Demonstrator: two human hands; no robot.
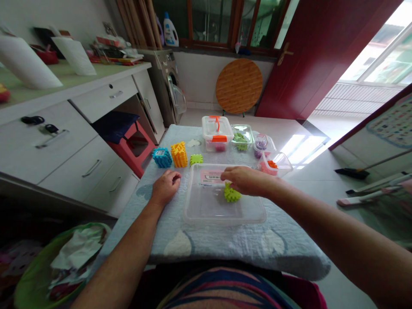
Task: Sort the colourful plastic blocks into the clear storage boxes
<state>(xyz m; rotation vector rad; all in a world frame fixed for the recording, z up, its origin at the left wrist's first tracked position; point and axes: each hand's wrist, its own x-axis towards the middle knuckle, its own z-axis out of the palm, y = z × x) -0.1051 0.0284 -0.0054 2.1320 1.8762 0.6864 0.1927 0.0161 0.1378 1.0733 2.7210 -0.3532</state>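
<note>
Hands are being held well apart, both over the bench (309, 259). Left hand (165, 187) is being rested on the blue-grey cloth (206, 244), fingers loosely curled, nothing seen in it; whether anything is being gripped cannot be told. Right hand (243, 179) is being reached across a clear plastic tray (206, 206), fingers bent down at a bright green piece (232, 194). Part of that piece is being covered by the fingers, so whether it is being pinched or only touched cannot be told. It is being seen within the tray's outline, right of its middle; a pink label (210, 177) is being shown at the tray's far side.

Beyond the left hand, a blue block (162, 158) and a yellow block (179, 155) are being stood side by side, with a flat green piece (196, 159) near the yellow one. Along the far edge, a clear box with orange clips (217, 128) is being lined up beside a container of green pieces (240, 141). Purple pieces (259, 152) and orange pieces (272, 164) are being held in separate clear containers at the right.
</note>
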